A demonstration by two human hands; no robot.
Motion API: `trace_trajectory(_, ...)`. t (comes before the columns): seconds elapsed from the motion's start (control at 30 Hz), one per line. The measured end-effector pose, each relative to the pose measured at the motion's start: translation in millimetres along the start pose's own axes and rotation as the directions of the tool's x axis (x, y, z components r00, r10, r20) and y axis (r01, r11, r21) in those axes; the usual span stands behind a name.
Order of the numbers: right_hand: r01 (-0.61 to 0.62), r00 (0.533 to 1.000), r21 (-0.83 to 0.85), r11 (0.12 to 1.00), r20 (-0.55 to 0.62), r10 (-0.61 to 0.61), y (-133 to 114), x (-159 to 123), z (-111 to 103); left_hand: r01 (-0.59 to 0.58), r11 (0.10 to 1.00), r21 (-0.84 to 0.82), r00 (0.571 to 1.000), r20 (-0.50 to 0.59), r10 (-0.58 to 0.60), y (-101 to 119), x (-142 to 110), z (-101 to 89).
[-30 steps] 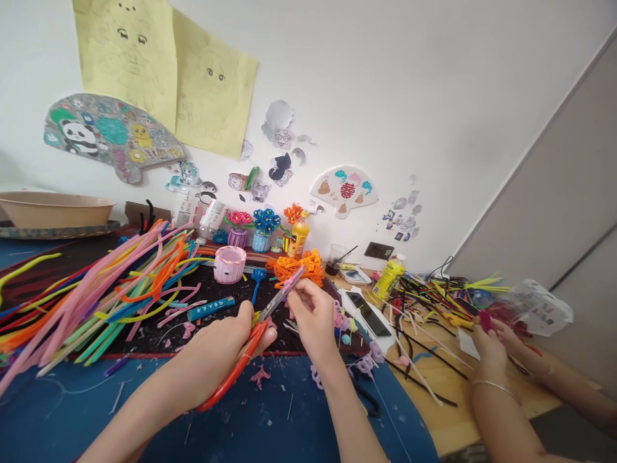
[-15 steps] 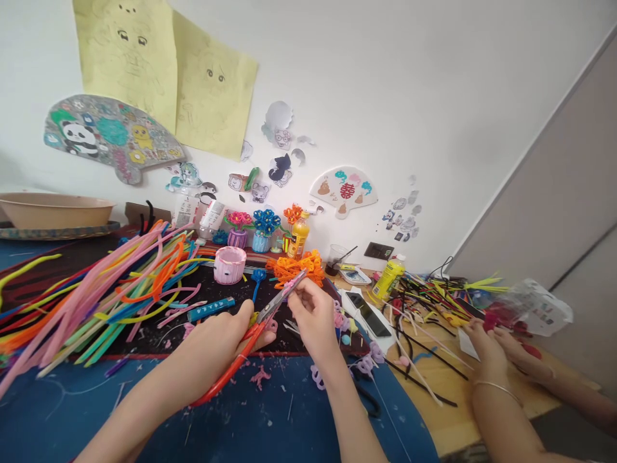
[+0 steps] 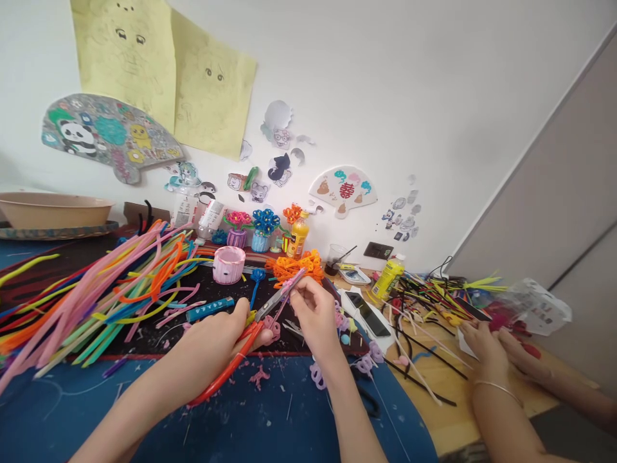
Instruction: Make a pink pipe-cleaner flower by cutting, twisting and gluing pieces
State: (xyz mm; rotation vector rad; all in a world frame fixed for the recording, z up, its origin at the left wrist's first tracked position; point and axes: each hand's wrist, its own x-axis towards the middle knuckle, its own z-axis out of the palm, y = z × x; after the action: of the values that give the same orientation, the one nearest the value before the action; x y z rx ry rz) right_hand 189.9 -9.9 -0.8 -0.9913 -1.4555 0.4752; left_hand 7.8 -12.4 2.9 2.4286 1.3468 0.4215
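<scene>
My left hand is closed around a pair of scissors with red handles, the blades pointing up and away to the right. Between thumb and fingertips, my right hand pinches a small pink pipe-cleaner piece that lies along the blades near their tips. A looped pink piece shows by the left fingertips; I cannot tell what holds it. Beyond the hands stand a pink cup and a blue pipe-cleaner flower.
Colourful pipe cleaners are heaped on the left, beside a teal tube. An orange pile lies behind my hands. To the right are a phone, a yellow bottle and another person's hands.
The scissors' handles have swung slightly to the left and my left hand has shifted a little. My right hand has barely moved. The other person's hands have changed position slightly.
</scene>
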Motion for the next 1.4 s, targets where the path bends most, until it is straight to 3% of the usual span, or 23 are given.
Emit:
trace_trajectory(0.33,0.015,1.000,-0.031,0.999,-0.013,-0.016,-1,0,0,-0.046,0.999,0.008,0.999,-0.016,0.046,-11,4,9.3)
trace_trajectory(0.87,0.004,0.999,0.004,1.000,-0.032,-0.004,0,0,0,-0.069,0.997,0.041,0.995,-0.075,0.072,-8,3,5.6)
trace_trajectory(1.07,0.023,0.999,0.013,1.000,-0.047,-0.022,-2,-1,-1,-0.013,1.000,-0.002,0.999,-0.037,0.012,-3,2,3.0)
trace_trajectory(1.4,0.023,1.000,-0.001,1.000,0.007,-0.023,-7,-2,1,-0.027,0.999,-0.037,1.000,-0.017,0.026,-1,0,3.0)
